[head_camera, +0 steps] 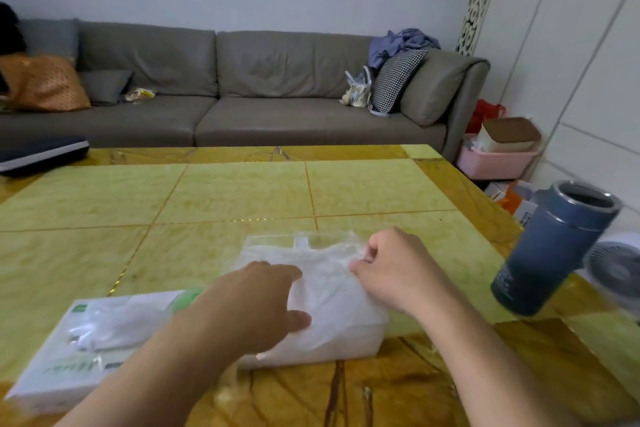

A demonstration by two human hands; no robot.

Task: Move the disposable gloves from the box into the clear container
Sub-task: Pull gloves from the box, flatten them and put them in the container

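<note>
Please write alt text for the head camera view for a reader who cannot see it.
A left hand presses flat on thin plastic gloves heaped in a clear container while the right hand pinches them. The glove box lies left, a blue tumbler right.

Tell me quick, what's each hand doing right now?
Left hand: open, fingers pressing the gloves down in the clear container.
Right hand: closed, pinching the gloves.

On the yellow marble table [242, 191], the left hand [252, 302] presses flat on a stack of disposable gloves [332, 295] filling the clear container [311, 354], while the right hand [394, 267] pinches the plastic film. The white box [86, 340] lies just left; a blue tumbler [550, 250] stands right.
</note>
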